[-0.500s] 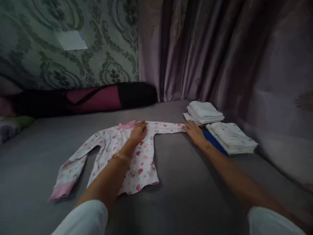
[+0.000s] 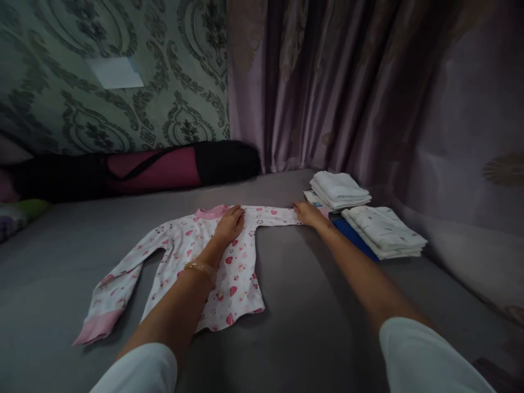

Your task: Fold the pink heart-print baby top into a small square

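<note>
A long-sleeved child's shirt (image 2: 239, 278), white with pink and red prints and a pink collar, lies spread on the grey bed sheet (image 2: 303, 322). Near the collar, on the shoulder, my left hand (image 2: 230, 224) lies flat with the fingers extended. My right hand (image 2: 309, 213) has its fingers curled down on the far end of the right sleeve, which stretches straight out to the side; the fingertips are partly hidden. The left sleeve (image 2: 123, 278) bends down toward the lower left and ends in a pink cuff. My left forearm covers part of the shirt's front.
Folded white cloths (image 2: 340, 188) and a folded printed stack (image 2: 385, 229) lie to the right, with a blue folded cloth (image 2: 355, 239) beside them. A long black and maroon bag (image 2: 164, 170) rests along the wall. Purple curtains (image 2: 282, 93) hang behind.
My right hand has moved left along the sleeve, and its fingers have curled in from lying flat. The left hand stays on the shoulder. The view has shifted slightly.
</note>
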